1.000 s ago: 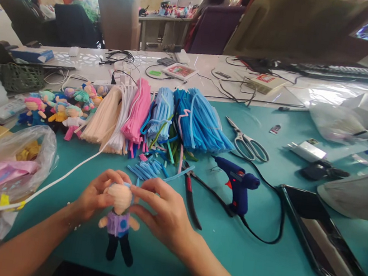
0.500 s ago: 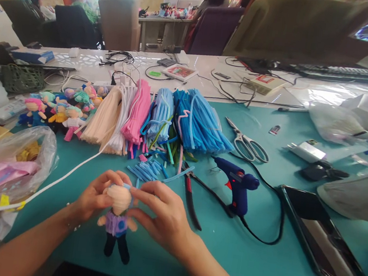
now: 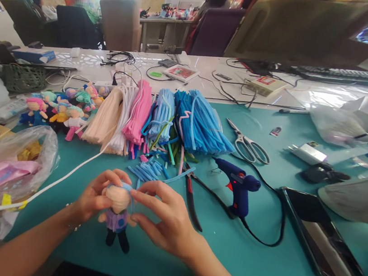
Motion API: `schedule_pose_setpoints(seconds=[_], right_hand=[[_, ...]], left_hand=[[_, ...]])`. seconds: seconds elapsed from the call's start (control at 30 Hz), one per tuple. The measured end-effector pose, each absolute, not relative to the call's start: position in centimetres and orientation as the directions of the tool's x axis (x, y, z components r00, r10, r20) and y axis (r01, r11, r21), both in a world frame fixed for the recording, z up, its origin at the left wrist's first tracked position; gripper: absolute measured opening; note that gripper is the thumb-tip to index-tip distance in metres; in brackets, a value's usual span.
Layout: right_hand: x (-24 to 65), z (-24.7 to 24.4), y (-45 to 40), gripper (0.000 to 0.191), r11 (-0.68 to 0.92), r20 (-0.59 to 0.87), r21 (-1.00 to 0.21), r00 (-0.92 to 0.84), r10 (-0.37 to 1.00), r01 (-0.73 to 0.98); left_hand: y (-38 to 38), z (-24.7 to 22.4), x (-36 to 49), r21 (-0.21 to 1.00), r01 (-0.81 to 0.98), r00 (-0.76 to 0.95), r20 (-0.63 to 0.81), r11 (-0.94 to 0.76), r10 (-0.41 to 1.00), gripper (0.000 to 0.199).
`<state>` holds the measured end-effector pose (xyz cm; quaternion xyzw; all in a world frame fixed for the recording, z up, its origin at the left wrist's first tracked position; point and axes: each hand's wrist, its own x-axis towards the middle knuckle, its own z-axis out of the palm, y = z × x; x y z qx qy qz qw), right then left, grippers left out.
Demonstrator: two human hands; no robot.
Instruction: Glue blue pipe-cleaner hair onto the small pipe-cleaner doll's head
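Observation:
A small pipe-cleaner doll (image 3: 116,220) with a beige head, lilac top and dark legs is held just above the green mat. Fingers of my left hand (image 3: 99,192) grip the left side of its head. My right hand (image 3: 163,212) pinches a light blue pipe-cleaner piece (image 3: 126,186) against the top of the head; the blue runs down the head's right side. Just beyond my hands lie cut light blue pieces (image 3: 145,170). Bundles of blue pipe cleaners (image 3: 202,124), pink pipe cleaners (image 3: 138,115) and beige pipe cleaners (image 3: 104,117) stand behind them.
Right of my hands are red-handled pliers (image 3: 189,198), a blue glue gun (image 3: 237,182), scissors (image 3: 248,144) and a black tablet-like device (image 3: 323,244). Several finished dolls (image 3: 61,107) lie at left, behind a plastic bag (image 3: 25,170). A white cable (image 3: 73,170) crosses the mat.
The doll has tipped slightly, its legs moving up and a little away from me. More of the light blue piece shows on top of its head. Both hands keep their hold.

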<state>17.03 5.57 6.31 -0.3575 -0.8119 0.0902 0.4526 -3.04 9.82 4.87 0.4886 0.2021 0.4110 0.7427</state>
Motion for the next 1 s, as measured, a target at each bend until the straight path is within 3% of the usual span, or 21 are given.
schedule_pose_setpoints(seconds=[0.23,0.53,1.0], right_hand=[[17.12,6.61,5.42,0.023,0.717,0.647,-0.444,-0.362,0.672,0.538],[17.2,6.84,5.36,0.019,0.719,0.642,-0.511,-0.347,0.684,0.471],[16.62,6.08,5.63,0.013,0.726,0.73,-0.328,-0.326,0.601,0.604]], left_hand=[[9.84,4.55,-3.21,0.909,-0.375,0.577,0.075,0.183,0.814,0.023],[9.8,4.8,-2.96,0.883,-0.406,0.59,0.057,0.235,0.806,0.022],[9.65,4.92,-2.83,0.866,-0.43,0.554,0.032,0.253,0.832,0.023]])
